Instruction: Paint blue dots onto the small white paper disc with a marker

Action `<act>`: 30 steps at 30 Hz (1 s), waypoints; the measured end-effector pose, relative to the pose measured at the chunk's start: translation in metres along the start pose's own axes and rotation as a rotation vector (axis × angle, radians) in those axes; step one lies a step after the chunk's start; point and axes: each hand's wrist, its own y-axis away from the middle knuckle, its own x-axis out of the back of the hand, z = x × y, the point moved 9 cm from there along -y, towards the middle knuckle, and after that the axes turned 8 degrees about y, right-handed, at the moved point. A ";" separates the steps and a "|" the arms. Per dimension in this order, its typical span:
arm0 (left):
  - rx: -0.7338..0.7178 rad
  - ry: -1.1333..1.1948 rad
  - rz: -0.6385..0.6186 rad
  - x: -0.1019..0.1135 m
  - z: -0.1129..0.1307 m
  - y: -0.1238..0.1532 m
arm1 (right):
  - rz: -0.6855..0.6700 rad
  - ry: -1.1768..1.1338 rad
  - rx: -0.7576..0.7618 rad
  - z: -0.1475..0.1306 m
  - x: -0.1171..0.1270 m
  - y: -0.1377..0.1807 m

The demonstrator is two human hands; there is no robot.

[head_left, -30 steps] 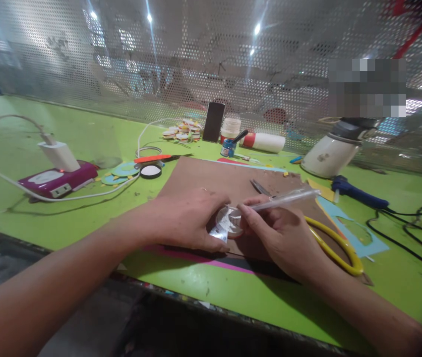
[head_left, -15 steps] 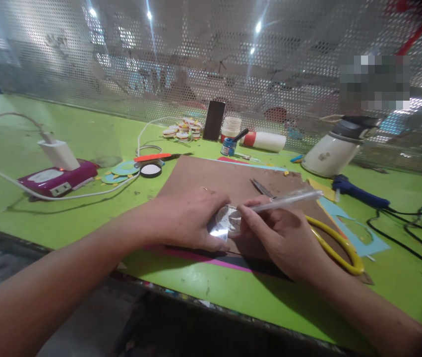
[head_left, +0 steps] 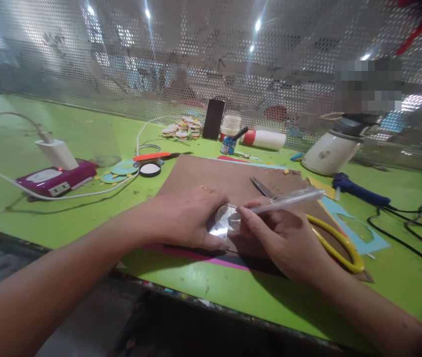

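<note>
Forearms are seen coming in from the bottom edge, over the near rim of the green table (head_left: pixel 84 213). The left hand (head_left: pixel 184 218) is laid palm-down with its fingers loosely spread, and a small round disc (head_left: pixel 224 221) is pinned under its fingertips and thumb on the brown sheet (head_left: pixel 225 178). The right hand (head_left: pixel 288 238) is closed in a pinch on a clear pen (head_left: pixel 288 199), whose tip is set against the disc's right rim. Compared with half a second ago, almost nothing is altered. The disc is kept in the same spot, the left hand is unmoved, and the pen hand is shifted only slightly around the rim, so the same stroke appears to be under way.

A pink strip (head_left: pixel 196 255) is exposed at the sheet's near edge, and yellow-handled scissors (head_left: pixel 339 243) are lying just beside the right wrist. Farther back, a magenta power strip (head_left: pixel 54 178) with a white charger (head_left: pixel 56 153) is placed to the left, and a blue glue gun (head_left: pixel 359 194) and a white vessel (head_left: pixel 328 153) to the right. A blue paint pot (head_left: pixel 228 147) and a dark phone (head_left: pixel 213 119) are propped near the perforated screen (head_left: pixel 196 74).
</note>
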 end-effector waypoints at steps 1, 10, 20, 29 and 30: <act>0.003 -0.003 -0.001 0.000 0.000 0.000 | -0.003 0.004 0.002 0.000 0.000 0.000; -0.005 0.008 0.002 -0.001 -0.002 0.000 | 0.007 0.029 0.014 -0.001 0.003 0.002; 0.006 0.035 -0.001 0.000 -0.001 0.000 | 0.015 -0.015 -0.001 -0.001 0.003 0.001; 0.005 0.033 0.003 0.001 -0.002 0.000 | 0.143 0.036 -0.021 0.010 0.016 0.000; 0.004 0.032 0.003 0.001 -0.001 0.000 | 0.140 0.030 -0.022 0.010 0.015 -0.001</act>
